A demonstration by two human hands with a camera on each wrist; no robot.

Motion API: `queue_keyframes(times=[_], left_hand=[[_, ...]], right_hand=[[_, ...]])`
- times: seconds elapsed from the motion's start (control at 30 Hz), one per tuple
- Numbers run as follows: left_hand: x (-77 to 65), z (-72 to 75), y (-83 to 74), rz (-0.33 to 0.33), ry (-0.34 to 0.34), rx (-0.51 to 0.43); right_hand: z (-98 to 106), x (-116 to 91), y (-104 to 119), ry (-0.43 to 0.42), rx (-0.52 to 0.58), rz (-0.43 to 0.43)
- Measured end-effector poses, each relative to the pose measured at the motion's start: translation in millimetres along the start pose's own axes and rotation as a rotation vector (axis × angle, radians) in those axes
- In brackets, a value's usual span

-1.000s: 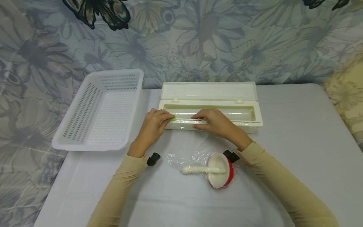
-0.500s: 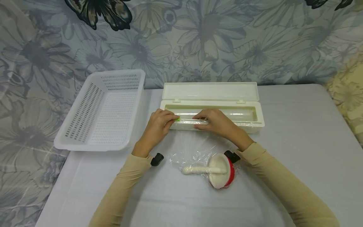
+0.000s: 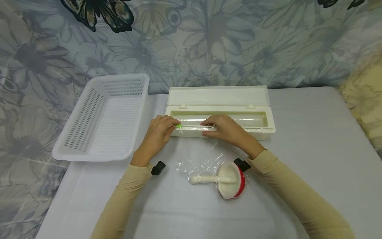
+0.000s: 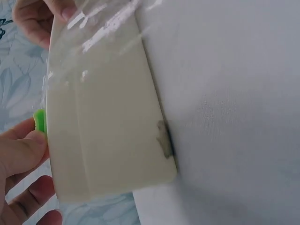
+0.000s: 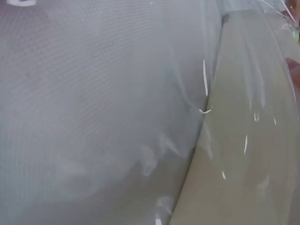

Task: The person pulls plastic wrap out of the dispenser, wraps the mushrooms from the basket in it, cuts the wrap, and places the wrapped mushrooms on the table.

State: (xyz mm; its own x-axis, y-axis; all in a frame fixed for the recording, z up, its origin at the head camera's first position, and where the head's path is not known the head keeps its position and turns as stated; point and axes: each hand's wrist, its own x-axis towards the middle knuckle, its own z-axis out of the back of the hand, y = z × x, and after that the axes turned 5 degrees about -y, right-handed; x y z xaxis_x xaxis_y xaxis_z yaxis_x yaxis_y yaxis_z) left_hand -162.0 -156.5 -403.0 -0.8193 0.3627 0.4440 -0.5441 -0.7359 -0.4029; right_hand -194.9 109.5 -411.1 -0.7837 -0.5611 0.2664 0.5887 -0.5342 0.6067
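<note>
My left hand (image 3: 156,134) pinches a small green slider (image 4: 40,121) between thumb and finger, on the front edge of a cream cling film dispenser (image 4: 108,136). The dispenser's lid (image 3: 218,96) is raised, and a clear roll (image 3: 249,119) lies inside. My right hand (image 3: 225,131) grips the front edge near the middle, thumb below and fingers above. Clear cling film (image 5: 255,79) hangs over the front and runs down onto the table. Nearer me lies a cream round-headed utensil (image 3: 228,179) with a red rim and a handle, under the film.
A white perforated plastic basket (image 3: 92,154) stands left of the dispenser. A white cloth covers the table (image 3: 313,149). Behind it hangs a flowered fabric (image 3: 221,39). Black wrist cameras sit at both cuffs.
My left hand and the green slider shift slightly right along the edge, then back left. The right hand keeps its grip. The utensil stays in place.
</note>
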Motion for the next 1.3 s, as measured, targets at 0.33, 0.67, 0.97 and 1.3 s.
queue_keyframes(times=[0.33, 0.67, 0.97, 1.3], left_hand=[[-8.2, 8.2, 10.4, -0.073, 0.048, 0.078], [-12.4, 8.9, 14.9, -0.160, -0.061, 0.169], [-12.6, 6.3, 13.5, -0.136, -0.160, 0.183], [-6.5, 1.6, 10.4, -0.089, -0.109, 0.085]], right_hand=[[-1.2, 1.4, -1.5, -0.005, -0.001, 0.010], [-0.4, 0.8, -0.6, -0.008, -0.001, 0.022], [-1.8, 0.1, -3.1, -0.013, 0.004, 0.028], [-1.0, -0.4, -2.7, -0.023, 0.003, 0.023]])
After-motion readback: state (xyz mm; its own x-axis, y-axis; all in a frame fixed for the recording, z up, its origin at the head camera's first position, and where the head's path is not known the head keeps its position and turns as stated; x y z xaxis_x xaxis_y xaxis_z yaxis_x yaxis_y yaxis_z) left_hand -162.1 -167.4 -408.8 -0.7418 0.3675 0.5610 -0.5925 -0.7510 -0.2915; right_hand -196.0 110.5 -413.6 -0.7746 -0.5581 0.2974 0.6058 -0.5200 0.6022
